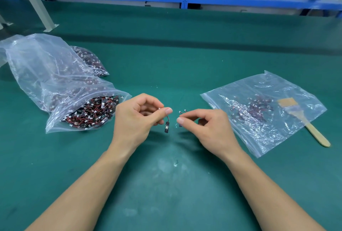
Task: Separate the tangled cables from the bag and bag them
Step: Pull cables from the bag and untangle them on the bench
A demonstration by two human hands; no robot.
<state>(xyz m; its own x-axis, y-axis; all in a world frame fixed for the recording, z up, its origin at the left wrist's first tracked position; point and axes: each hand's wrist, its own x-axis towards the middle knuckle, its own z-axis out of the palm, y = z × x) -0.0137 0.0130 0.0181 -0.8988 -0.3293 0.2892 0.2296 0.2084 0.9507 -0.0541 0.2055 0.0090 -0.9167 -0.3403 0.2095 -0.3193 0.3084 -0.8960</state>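
The left hand (137,117) pinches a short cable (167,123) dangling below its fingertips, the right hand (203,127) pinches a second cable (182,113) just opposite, untouching; best drop each singly into the flat zip bag (262,86) beyond the right hand

Bright even overhead light; soft shadows under hands (136,117); wide-angle edge bending; slight blur.

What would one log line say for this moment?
left hand: pinches cable | right hand: pinches second cable | state: apart
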